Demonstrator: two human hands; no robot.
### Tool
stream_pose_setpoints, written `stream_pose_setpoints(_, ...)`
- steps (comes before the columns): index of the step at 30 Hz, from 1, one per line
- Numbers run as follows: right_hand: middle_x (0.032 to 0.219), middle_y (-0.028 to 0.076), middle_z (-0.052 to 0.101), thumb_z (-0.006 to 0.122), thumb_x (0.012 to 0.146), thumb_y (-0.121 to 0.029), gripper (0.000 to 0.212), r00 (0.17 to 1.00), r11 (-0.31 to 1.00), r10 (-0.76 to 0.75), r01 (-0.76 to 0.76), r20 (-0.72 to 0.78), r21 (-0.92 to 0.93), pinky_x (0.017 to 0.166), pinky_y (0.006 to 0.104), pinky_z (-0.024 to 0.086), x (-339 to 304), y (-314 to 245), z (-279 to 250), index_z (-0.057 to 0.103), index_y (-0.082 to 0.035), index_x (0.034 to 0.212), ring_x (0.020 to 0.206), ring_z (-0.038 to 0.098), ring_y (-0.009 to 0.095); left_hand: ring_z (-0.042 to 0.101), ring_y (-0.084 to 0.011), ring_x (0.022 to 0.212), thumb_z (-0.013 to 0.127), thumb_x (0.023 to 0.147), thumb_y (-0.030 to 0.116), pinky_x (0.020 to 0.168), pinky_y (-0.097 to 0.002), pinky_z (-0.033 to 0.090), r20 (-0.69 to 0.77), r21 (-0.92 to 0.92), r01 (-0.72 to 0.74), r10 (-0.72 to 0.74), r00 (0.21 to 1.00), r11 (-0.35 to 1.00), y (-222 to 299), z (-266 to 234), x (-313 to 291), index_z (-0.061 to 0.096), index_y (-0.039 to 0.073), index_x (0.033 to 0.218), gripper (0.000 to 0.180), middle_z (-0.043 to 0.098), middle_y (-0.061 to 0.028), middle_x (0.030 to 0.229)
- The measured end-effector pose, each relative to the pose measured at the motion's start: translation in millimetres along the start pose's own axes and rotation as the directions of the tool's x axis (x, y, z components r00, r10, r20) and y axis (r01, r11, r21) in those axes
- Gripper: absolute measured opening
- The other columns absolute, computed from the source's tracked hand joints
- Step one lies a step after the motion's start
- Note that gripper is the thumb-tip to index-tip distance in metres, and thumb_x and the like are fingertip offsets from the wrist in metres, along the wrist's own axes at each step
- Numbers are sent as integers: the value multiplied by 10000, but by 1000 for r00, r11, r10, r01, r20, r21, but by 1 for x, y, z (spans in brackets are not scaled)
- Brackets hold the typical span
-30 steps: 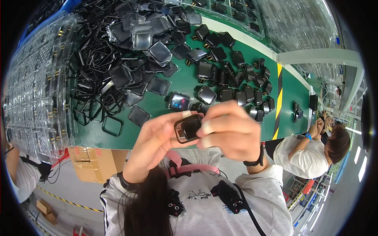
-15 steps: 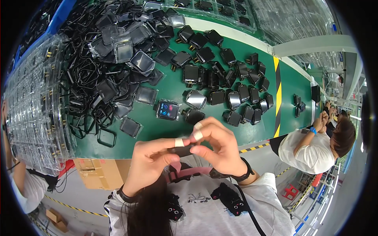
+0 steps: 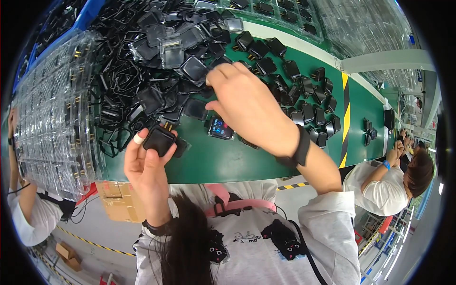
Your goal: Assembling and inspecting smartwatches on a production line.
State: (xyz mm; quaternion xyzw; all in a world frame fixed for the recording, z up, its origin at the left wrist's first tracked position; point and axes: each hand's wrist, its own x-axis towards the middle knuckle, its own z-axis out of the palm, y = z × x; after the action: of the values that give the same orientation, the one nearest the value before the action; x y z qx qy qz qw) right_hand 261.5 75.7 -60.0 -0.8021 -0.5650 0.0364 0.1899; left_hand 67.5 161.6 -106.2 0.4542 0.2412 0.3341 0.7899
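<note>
My left hand [image 3: 148, 172] grips a black square watch-like module [image 3: 159, 141] by its sides, with gold-coloured pins sticking out at the top. My right hand [image 3: 244, 97] reaches across the bench, slightly blurred, its thumb apart from the bent fingers; I see nothing held in it. Its fingertips are beside a clear-edged dark screen cover [image 3: 194, 70] at the edge of a heap. Below that hand lies a watch face with a lit display [image 3: 220, 128]. Several black modules [image 3: 307, 86] stand on the green bench to the right, some hidden by my right hand and forearm.
Tangled black square frames [image 3: 122, 78] are heaped left of the covers. Stacked clear plastic trays [image 3: 52, 114] rise along the left edge. Yellow-black tape [image 3: 346, 118] crosses the bench [image 3: 237, 168]. A cardboard box [image 3: 118, 203] is below; a person [image 3: 380, 185] works at right.
My hands, together over the bench's front edge before, have parted. The left moved left with the black module; the right moved up and forward to the cover heap. The view has shifted slightly.
</note>
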Motion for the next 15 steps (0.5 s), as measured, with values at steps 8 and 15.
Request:
stream_pose_setpoints(8,890,155,537,680,647,-2,333,997,998,-10,14,72,-54,771,367,429,-1,8,5,482,7,915,868,516,317,589,-343,1007,557,897,158,818,-367,527,-13,-3,29,-29,999,1000,0,0,5,446,-8,1227,386,577,-176,1112)
stream_pose_setpoints(15,931,151,537,654,646,38,398,1000,976,25,-22,-9,218,824,381,420,-20,10,-13,470,0,996,952,513,326,584,-320,1022,546,899,129,839,-383,519,3,-14,54,-54,999,998,3,20,12,425,-27,1233,388,577,-171,1112)
